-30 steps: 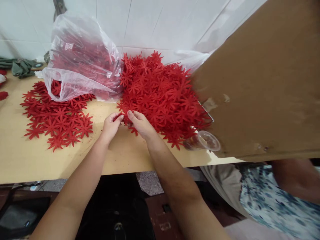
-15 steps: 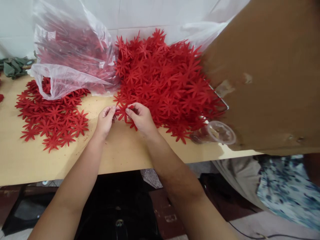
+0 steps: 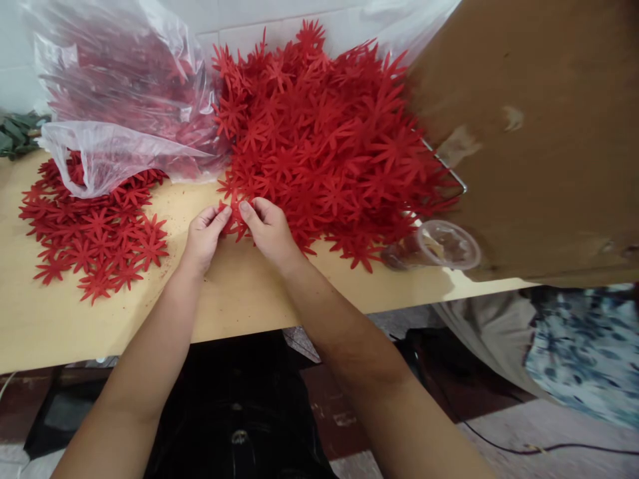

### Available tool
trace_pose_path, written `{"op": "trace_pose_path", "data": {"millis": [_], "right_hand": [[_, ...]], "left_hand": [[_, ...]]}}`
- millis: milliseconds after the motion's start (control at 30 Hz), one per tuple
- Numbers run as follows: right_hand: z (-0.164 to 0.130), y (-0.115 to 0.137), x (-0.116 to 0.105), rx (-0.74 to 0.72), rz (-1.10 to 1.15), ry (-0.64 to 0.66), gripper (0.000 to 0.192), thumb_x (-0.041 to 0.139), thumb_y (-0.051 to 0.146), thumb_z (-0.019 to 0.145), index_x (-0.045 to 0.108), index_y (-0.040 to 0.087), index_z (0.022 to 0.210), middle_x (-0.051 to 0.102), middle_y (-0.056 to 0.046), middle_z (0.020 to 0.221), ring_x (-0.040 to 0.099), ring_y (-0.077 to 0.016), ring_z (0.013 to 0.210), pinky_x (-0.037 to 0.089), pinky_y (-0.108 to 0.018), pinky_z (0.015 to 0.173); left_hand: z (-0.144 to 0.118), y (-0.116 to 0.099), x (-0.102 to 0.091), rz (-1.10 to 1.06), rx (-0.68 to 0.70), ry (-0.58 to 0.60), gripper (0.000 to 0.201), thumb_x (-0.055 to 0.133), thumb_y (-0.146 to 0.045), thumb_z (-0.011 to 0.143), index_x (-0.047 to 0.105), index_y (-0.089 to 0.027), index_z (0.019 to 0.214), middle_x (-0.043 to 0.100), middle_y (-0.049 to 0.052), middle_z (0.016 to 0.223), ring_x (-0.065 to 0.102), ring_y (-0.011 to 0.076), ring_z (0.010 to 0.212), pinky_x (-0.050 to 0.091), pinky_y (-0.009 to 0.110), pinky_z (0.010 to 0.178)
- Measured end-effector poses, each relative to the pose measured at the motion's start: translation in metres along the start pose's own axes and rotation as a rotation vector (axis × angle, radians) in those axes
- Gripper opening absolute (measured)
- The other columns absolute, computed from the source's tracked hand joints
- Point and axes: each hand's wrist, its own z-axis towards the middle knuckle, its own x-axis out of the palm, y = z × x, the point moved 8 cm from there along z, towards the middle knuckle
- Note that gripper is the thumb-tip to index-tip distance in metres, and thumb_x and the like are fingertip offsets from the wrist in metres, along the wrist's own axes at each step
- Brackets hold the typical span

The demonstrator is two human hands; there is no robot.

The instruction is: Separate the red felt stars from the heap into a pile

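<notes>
A big heap of red felt flowers (image 3: 319, 133) lies on the tan table (image 3: 239, 293) in front of me. My left hand (image 3: 204, 234) and my right hand (image 3: 267, 229) meet at the heap's near left edge, both pinching the same red flower piece (image 3: 233, 211) between thumbs and fingertips. To the left, a flat spread of red flowers (image 3: 94, 233) lies on the table. Behind it a clear plastic bag (image 3: 120, 100) holds more red flowers.
A large brown cardboard sheet (image 3: 539, 133) fills the upper right, with a clear plastic cup (image 3: 442, 245) lying under its lower edge. Another person's patterned clothing (image 3: 579, 352) shows at the right. Green fabric (image 3: 14, 133) sits at the far left. A white tiled wall stands behind.
The view has tipped down and closer, so the heap sits higher in the frame. Both hands stay together at the heap's edge, shifted slightly left, still working one red flower.
</notes>
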Motion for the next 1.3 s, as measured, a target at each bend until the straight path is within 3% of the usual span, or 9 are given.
{"op": "trace_pose_path", "data": {"millis": [133, 333, 467, 533, 667, 833, 967, 1100, 1300], "right_hand": [[0.000, -0.001, 0.002, 0.012, 0.032, 0.014, 0.039, 0.047, 0.055, 0.074, 0.037, 0.020, 0.060, 0.033, 0.005, 0.056, 0.032, -0.0066, 0.053, 0.031, -0.022, 0.053], [0.001, -0.009, -0.010, 0.088, 0.094, -0.085, 0.039, 0.046, 0.056, 0.074, 0.037, 0.020, 0.061, 0.032, 0.006, 0.055, 0.032, -0.0053, 0.049, 0.031, -0.021, 0.050], [0.001, -0.020, 0.004, 0.170, 0.142, 0.014, 0.038, 0.049, 0.059, 0.070, 0.042, 0.022, 0.074, 0.045, 0.005, 0.061, 0.042, -0.0062, 0.050, 0.036, -0.021, 0.048], [0.000, -0.021, 0.012, 0.137, 0.118, 0.047, 0.041, 0.055, 0.057, 0.066, 0.044, 0.023, 0.085, 0.052, 0.001, 0.073, 0.049, -0.0080, 0.058, 0.041, -0.022, 0.053], [0.000, -0.019, 0.012, -0.005, -0.100, -0.026, 0.044, 0.063, 0.043, 0.065, 0.046, 0.020, 0.098, 0.056, -0.006, 0.092, 0.053, -0.0137, 0.077, 0.045, -0.027, 0.068], [-0.003, -0.010, 0.009, -0.119, -0.408, -0.088, 0.030, 0.058, 0.028, 0.068, 0.051, 0.018, 0.096, 0.057, -0.008, 0.093, 0.052, -0.0190, 0.084, 0.043, -0.034, 0.077], [-0.003, -0.002, 0.014, -0.171, -0.502, -0.023, 0.017, 0.050, 0.023, 0.073, 0.057, 0.019, 0.089, 0.060, -0.008, 0.090, 0.054, -0.0206, 0.087, 0.042, -0.036, 0.079], [-0.001, 0.001, 0.019, -0.176, -0.450, 0.056, 0.024, 0.048, 0.020, 0.074, 0.058, 0.020, 0.096, 0.063, -0.006, 0.092, 0.056, -0.0196, 0.088, 0.043, -0.035, 0.081], [-0.006, 0.009, 0.035, -0.219, -0.415, 0.235, 0.042, 0.060, 0.035, 0.068, 0.053, 0.016, 0.105, 0.059, -0.010, 0.101, 0.054, -0.0206, 0.091, 0.043, -0.036, 0.081]], "left_hand": [[0.005, 0.005, -0.016, -0.113, -0.056, -0.108, 0.019, 0.061, -0.036, 0.069, 0.056, -0.019, 0.074, 0.056, -0.004, 0.063, 0.048, 0.0043, 0.052, 0.038, 0.017, 0.049], [0.010, 0.006, -0.042, -0.250, -0.102, -0.270, 0.015, 0.058, -0.034, 0.071, 0.053, -0.021, 0.078, 0.058, -0.005, 0.064, 0.051, 0.0044, 0.052, 0.040, 0.016, 0.048], [0.007, 0.007, -0.024, -0.234, -0.106, -0.146, 0.019, 0.062, -0.030, 0.067, 0.054, -0.019, 0.081, 0.061, -0.004, 0.073, 0.057, 0.0065, 0.065, 0.046, 0.019, 0.061], [0.005, 0.008, -0.013, -0.227, -0.116, -0.077, 0.020, 0.060, -0.032, 0.068, 0.055, -0.019, 0.083, 0.062, -0.002, 0.078, 0.059, 0.0089, 0.073, 0.047, 0.022, 0.068], [0.001, 0.007, 0.002, -0.250, -0.165, 0.027, 0.036, 0.043, -0.049, 0.078, 0.058, -0.018, 0.091, 0.064, 0.004, 0.087, 0.059, 0.0154, 0.089, 0.048, 0.028, 0.076], [-0.007, 0.004, 0.021, -0.279, -0.227, 0.198, 0.060, 0.021, -0.061, 0.080, 0.054, -0.019, 0.108, 0.061, 0.007, 0.103, 0.054, 0.0187, 0.103, 0.044, 0.033, 0.084], [-0.010, -0.002, 0.023, -0.301, -0.187, 0.198, 0.068, 0.017, -0.066, 0.077, 0.051, -0.020, 0.113, 0.060, 0.008, 0.105, 0.052, 0.0203, 0.105, 0.041, 0.035, 0.087], [-0.010, -0.005, 0.019, -0.296, -0.140, 0.187, 0.072, 0.020, -0.071, 0.073, 0.054, -0.019, 0.108, 0.062, 0.009, 0.097, 0.052, 0.0226, 0.104, 0.041, 0.036, 0.086], [-0.008, 0.000, 0.007, -0.355, -0.177, 0.103, 0.074, 0.015, -0.069, 0.075, 0.049, -0.019, 0.117, 0.062, 0.009, 0.100, 0.053, 0.0200, 0.104, 0.041, 0.035, 0.086]]}}
